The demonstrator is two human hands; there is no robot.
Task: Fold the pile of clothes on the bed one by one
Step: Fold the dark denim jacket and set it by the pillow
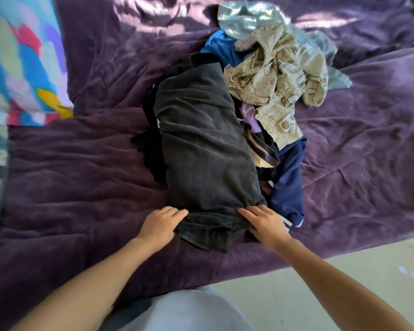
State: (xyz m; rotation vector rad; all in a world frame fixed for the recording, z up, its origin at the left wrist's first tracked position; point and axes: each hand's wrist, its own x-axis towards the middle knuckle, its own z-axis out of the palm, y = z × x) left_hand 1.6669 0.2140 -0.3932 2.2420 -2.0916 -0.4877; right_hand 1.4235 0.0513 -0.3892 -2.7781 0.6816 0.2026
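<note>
The left grip (161, 223) and right grip (264, 223) rest on the near hem of a dark grey garment (201, 144). Their fingers lie fairly straight on the cloth. The thumbs are hidden, so it cannot be told whether either grip pinches the hem or only presses it.

The garment lies lengthwise over the pile on the bed (81, 175). Black clothes (151, 144) show under its left side, and a beige printed top (273, 87) and a navy piece (288, 177) are just beside its right.

Its far end sits against the beige top, so pulling it toward the bed's edge could drag neighbours along or tumble the pile. The hem is bunched and doubled under the grips, and lifting from there may raise only one layer, which would leave the garment twisted. It is also close to the edge, and a loose hold could let it slide to the floor (344, 283).
</note>
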